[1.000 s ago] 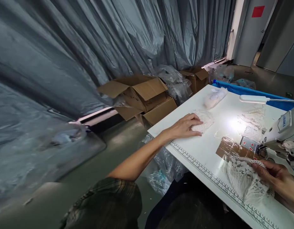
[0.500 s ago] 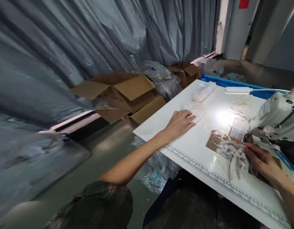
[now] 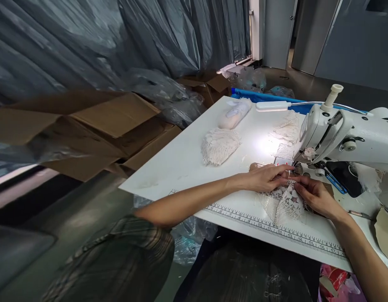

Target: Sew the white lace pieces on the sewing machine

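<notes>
White floral lace (image 3: pixel 288 205) lies in front of the sewing machine (image 3: pixel 345 130), its upper edge between my two hands. My left hand (image 3: pixel 269 177) has its fingers closed at the lace edge, close to the needle area. With fingers and thumb pinched, my right hand (image 3: pixel 313 193) grips the lace from the right side. The fingertips of both hands nearly meet just before the presser foot, which is partly hidden. Farther left on the white table (image 3: pixel 178 163) sits a stack of white lace pieces (image 3: pixel 219 146), apart from both hands.
Behind the stack lies a plastic-wrapped bundle (image 3: pixel 235 113). More lace pieces (image 3: pixel 285 128) rest beyond the needle, under a white lamp (image 3: pixel 272 106). Blue snips (image 3: pixel 335 183) lie right of the machine's needle. Open cardboard boxes (image 3: pixel 115 113) stand left of the table.
My left hand has left the lace stack and come right to the lace at the needle. My right hand stays on the lace. The view has turned to the right.
</notes>
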The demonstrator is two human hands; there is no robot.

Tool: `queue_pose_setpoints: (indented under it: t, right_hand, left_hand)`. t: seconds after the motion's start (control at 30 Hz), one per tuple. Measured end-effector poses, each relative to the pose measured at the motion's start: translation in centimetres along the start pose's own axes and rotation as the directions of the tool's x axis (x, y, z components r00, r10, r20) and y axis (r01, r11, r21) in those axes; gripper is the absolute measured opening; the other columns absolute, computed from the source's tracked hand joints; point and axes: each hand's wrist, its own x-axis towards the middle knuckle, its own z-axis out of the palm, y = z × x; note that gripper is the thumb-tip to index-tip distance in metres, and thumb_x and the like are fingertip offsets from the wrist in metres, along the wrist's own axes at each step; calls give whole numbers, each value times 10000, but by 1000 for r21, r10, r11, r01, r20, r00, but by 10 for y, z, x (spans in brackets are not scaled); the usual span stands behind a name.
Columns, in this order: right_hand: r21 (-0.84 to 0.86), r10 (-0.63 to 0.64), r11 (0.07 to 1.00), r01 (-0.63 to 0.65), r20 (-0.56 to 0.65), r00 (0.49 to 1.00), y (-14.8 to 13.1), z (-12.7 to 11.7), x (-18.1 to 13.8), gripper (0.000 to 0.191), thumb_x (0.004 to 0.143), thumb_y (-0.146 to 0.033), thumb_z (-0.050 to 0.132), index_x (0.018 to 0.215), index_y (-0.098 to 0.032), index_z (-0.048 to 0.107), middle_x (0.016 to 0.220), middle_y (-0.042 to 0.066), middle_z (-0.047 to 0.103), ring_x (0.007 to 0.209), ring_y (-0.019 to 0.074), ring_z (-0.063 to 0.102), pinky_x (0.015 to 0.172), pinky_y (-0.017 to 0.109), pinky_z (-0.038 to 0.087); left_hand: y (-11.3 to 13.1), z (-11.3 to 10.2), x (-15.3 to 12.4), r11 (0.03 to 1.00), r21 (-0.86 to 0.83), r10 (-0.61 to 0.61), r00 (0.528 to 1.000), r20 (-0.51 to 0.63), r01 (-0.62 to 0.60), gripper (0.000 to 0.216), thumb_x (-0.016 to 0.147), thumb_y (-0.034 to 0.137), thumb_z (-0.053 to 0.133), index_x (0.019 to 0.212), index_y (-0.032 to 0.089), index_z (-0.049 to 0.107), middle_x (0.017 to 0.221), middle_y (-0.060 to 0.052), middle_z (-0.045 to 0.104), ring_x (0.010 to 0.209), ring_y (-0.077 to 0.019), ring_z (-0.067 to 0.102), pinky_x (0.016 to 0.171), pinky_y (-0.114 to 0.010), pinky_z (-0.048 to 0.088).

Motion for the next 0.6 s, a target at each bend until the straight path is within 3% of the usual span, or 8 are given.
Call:
queue_pose_setpoints:
  t: [0.1, 0.2, 0.3, 0.37, 0.43, 0.53, 0.6]
  right_hand:
    - [-84, 38, 995, -45, -87, 995, 4, 0, 1, 457, 892, -542, 480, 1133, -189, 641, 858, 68, 708, 751, 184, 641, 673, 312, 519]
    - [-414, 39, 899, -144, -251, 967, 5, -3, 2, 376, 895, -466, 494, 1115, -206, 656, 819, 65, 692, 697, 193, 623, 617, 310, 465]
    - [-636, 43, 716, -287, -369, 928, 6, -8, 4, 366, 912, -432, 461, 1083, -199, 685, 766, 85, 661, 686, 230, 615, 574, 318, 400]
    - [-661, 61, 676, -326, -390, 919, 9, -11, 5, 399, 928, -438, 424, 1074, -176, 686, 721, 85, 637, 657, 235, 603, 553, 318, 373]
    - [-654, 48, 690, -311, -387, 921, 11, -12, 5, 418, 933, -443, 399, 1059, -166, 686, 684, 72, 620, 622, 224, 588, 535, 311, 356]
    - [-649, -17, 716, -256, -383, 924, 14, -12, 5, 410, 927, -425, 389, 1035, -174, 694, 684, 70, 629, 644, 218, 596, 532, 300, 349]
    - [-647, -33, 723, -242, -382, 924, 14, -11, 5, 398, 919, -409, 393, 1032, -180, 698, 717, 77, 650, 679, 222, 612, 534, 295, 351]
  left_hand:
    - [-5, -11, 4, 997, -48, -54, 999, 1, 54, 396, 1038, 333, 339, 1372, 152, 449, 695, 25, 614, 580, -100, 530, 582, -219, 400]
    - [-14, -25, 3, 984, 171, -43, 999, -17, 45, 375, 1026, 348, 399, 1314, 137, 515, 635, 28, 579, 536, -104, 479, 588, -241, 381]
    - [-22, -32, 5, 893, 450, 21, 999, -43, 1, 284, 972, 324, 551, 1187, 155, 627, 932, -79, 677, 756, -157, 583, 737, -304, 420]
    - [-25, -31, 7, 869, 492, 90, 994, -68, -45, 190, 955, 282, 589, 1090, 185, 679, 1133, -104, 654, 902, -186, 604, 823, -338, 421]
    - [-26, -28, 12, 904, 406, 167, 985, -52, -132, 152, 956, 244, 592, 1058, 222, 702, 1132, -69, 662, 932, -172, 612, 850, -331, 425]
    - [-27, -23, 20, 944, 163, 282, 957, 64, -288, 137, 906, 228, 676, 1023, 267, 735, 998, -18, 689, 902, -144, 623, 845, -294, 449]
    - [-30, -19, 25, 949, 53, 303, 946, 115, -310, 141, 860, 219, 730, 984, 282, 755, 966, -11, 683, 888, -138, 619, 828, -276, 463]
